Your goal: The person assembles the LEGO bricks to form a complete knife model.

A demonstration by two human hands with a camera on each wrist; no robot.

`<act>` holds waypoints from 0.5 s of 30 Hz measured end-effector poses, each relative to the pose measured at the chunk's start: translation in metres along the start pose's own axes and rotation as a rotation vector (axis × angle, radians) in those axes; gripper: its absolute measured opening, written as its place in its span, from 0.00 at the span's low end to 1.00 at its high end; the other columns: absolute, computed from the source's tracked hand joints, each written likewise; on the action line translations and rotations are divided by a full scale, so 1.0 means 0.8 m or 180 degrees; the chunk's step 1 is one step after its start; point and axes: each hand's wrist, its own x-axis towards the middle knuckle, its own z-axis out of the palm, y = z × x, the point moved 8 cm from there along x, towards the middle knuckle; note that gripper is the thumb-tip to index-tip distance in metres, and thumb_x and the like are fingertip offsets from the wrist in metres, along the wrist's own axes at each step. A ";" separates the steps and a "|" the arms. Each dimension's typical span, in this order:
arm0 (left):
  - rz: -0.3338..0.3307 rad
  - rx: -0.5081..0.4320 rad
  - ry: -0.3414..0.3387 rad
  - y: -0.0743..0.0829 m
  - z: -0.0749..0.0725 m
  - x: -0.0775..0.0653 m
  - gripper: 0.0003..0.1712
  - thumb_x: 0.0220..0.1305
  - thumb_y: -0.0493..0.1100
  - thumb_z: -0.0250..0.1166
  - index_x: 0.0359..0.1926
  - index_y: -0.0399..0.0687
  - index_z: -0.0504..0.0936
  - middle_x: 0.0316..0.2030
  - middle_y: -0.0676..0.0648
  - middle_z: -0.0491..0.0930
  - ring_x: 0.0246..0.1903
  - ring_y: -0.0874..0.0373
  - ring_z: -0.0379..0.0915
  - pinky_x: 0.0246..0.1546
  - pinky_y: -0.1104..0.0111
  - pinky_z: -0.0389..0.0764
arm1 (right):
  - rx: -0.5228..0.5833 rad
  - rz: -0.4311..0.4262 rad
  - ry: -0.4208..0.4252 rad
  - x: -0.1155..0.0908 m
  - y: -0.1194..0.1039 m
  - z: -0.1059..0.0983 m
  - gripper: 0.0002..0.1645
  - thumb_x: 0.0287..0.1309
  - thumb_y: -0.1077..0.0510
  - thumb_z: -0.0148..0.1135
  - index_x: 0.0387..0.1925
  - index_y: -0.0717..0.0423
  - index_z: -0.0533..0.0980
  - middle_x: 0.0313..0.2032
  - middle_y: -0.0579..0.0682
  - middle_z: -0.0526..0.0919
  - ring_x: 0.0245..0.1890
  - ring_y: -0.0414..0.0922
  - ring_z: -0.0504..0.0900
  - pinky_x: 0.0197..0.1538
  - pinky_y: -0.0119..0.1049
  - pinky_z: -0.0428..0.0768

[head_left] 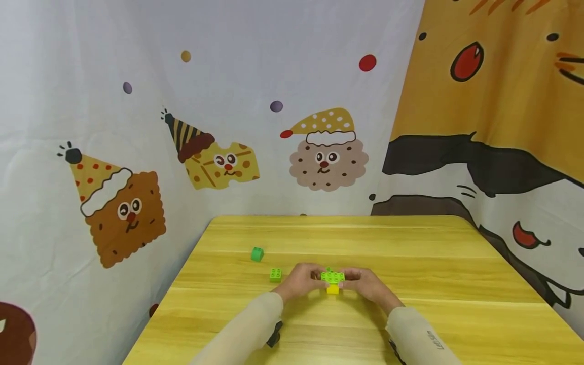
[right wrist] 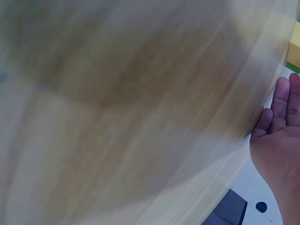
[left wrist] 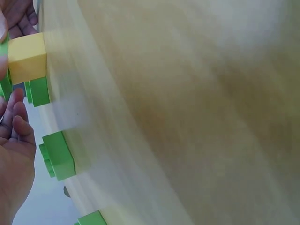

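A light green building brick (head_left: 332, 277) with several studs sits over a yellow brick (head_left: 332, 289). My left hand (head_left: 298, 282) pinches the light green brick at its left end, and my right hand (head_left: 368, 285) holds its right end. In the left wrist view the yellow brick (left wrist: 27, 57) stands against the green one, and the left hand (left wrist: 16, 159) shows at the edge. The right wrist view catches the right hand (right wrist: 281, 119) below part of the yellow brick (right wrist: 294, 44). Just behind the held bricks is another green brick (left wrist: 38, 91), mostly hidden in the head view.
Left of the left hand lies a light green brick (head_left: 276, 275) with studs. Farther back and left is a darker green brick (head_left: 257, 254) with a curved side. The wooden table (head_left: 388, 238) ends at a printed cloth (head_left: 274, 61) behind and at the left.
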 end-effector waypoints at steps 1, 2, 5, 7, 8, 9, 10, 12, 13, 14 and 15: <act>-0.0011 -0.0003 -0.0009 0.000 0.000 0.000 0.18 0.61 0.45 0.73 0.52 0.46 0.85 0.31 0.56 0.77 0.29 0.63 0.70 0.29 0.71 0.73 | -0.0006 0.0007 0.0012 0.000 0.001 0.000 0.25 0.59 0.53 0.71 0.55 0.61 0.79 0.49 0.53 0.84 0.47 0.47 0.81 0.52 0.47 0.78; -0.0011 -0.0007 -0.0015 0.000 -0.001 0.000 0.18 0.61 0.45 0.73 0.52 0.46 0.85 0.32 0.56 0.77 0.30 0.63 0.70 0.29 0.71 0.74 | -0.0003 0.0018 0.0023 0.000 0.002 -0.001 0.26 0.59 0.53 0.71 0.55 0.61 0.79 0.49 0.53 0.84 0.47 0.47 0.81 0.52 0.47 0.78; -0.0013 -0.0033 -0.0006 -0.001 -0.002 0.000 0.19 0.61 0.44 0.73 0.52 0.46 0.85 0.32 0.56 0.78 0.31 0.63 0.70 0.30 0.71 0.74 | -0.0011 0.0050 0.0049 0.000 0.004 -0.001 0.26 0.58 0.52 0.72 0.55 0.60 0.80 0.49 0.53 0.84 0.47 0.47 0.81 0.52 0.47 0.77; -0.0026 -0.0052 0.0017 -0.004 -0.003 0.000 0.19 0.60 0.45 0.74 0.52 0.45 0.85 0.32 0.56 0.77 0.31 0.63 0.70 0.31 0.71 0.74 | -0.0020 0.0047 0.0047 0.001 0.004 -0.001 0.26 0.57 0.52 0.72 0.55 0.60 0.80 0.49 0.52 0.84 0.47 0.47 0.81 0.52 0.47 0.77; -0.0029 -0.0061 0.0028 -0.005 -0.003 0.000 0.20 0.60 0.45 0.74 0.52 0.45 0.85 0.32 0.56 0.77 0.31 0.63 0.71 0.32 0.71 0.75 | -0.0017 0.0042 0.0039 0.001 0.004 -0.001 0.26 0.58 0.52 0.72 0.54 0.60 0.80 0.48 0.52 0.84 0.47 0.47 0.81 0.52 0.47 0.77; -0.0035 -0.0070 0.0040 -0.006 -0.004 0.000 0.20 0.59 0.45 0.74 0.52 0.44 0.85 0.32 0.56 0.77 0.31 0.63 0.71 0.32 0.71 0.75 | -0.0016 0.0031 0.0031 0.001 0.004 0.000 0.25 0.58 0.53 0.72 0.54 0.60 0.80 0.48 0.52 0.84 0.47 0.47 0.81 0.52 0.47 0.77; -0.0039 -0.0082 0.0050 -0.007 -0.004 0.000 0.21 0.59 0.46 0.74 0.52 0.44 0.84 0.32 0.56 0.77 0.32 0.63 0.71 0.33 0.71 0.75 | -0.0013 0.0016 0.0025 0.002 0.004 0.000 0.25 0.58 0.53 0.72 0.54 0.61 0.80 0.48 0.52 0.84 0.47 0.47 0.81 0.52 0.47 0.77; -0.0035 -0.0104 0.0056 -0.008 -0.005 0.000 0.21 0.59 0.46 0.74 0.51 0.44 0.84 0.32 0.56 0.77 0.32 0.62 0.71 0.33 0.70 0.75 | 0.0001 -0.0006 0.0012 0.002 0.004 0.001 0.25 0.58 0.53 0.72 0.54 0.61 0.80 0.48 0.53 0.84 0.47 0.47 0.81 0.52 0.46 0.77; -0.0028 -0.0113 0.0054 -0.009 -0.005 -0.001 0.21 0.59 0.46 0.74 0.51 0.45 0.85 0.32 0.56 0.77 0.32 0.62 0.71 0.33 0.70 0.75 | 0.0003 -0.0009 0.0014 0.002 0.004 0.001 0.25 0.58 0.53 0.72 0.54 0.61 0.80 0.48 0.53 0.84 0.47 0.47 0.81 0.52 0.46 0.77; -0.0024 -0.0126 0.0052 -0.009 -0.005 -0.001 0.20 0.59 0.46 0.74 0.51 0.45 0.85 0.32 0.56 0.77 0.32 0.62 0.71 0.33 0.69 0.75 | 0.0009 -0.0009 0.0020 0.002 0.004 0.001 0.26 0.58 0.52 0.72 0.55 0.61 0.80 0.49 0.53 0.84 0.47 0.47 0.81 0.52 0.46 0.77; -0.0021 -0.0129 0.0048 -0.010 -0.005 -0.001 0.20 0.59 0.47 0.74 0.51 0.45 0.85 0.32 0.56 0.77 0.32 0.62 0.71 0.33 0.69 0.75 | 0.0015 -0.0006 0.0026 0.002 0.004 0.001 0.26 0.58 0.52 0.72 0.55 0.61 0.80 0.49 0.53 0.84 0.47 0.47 0.81 0.52 0.47 0.77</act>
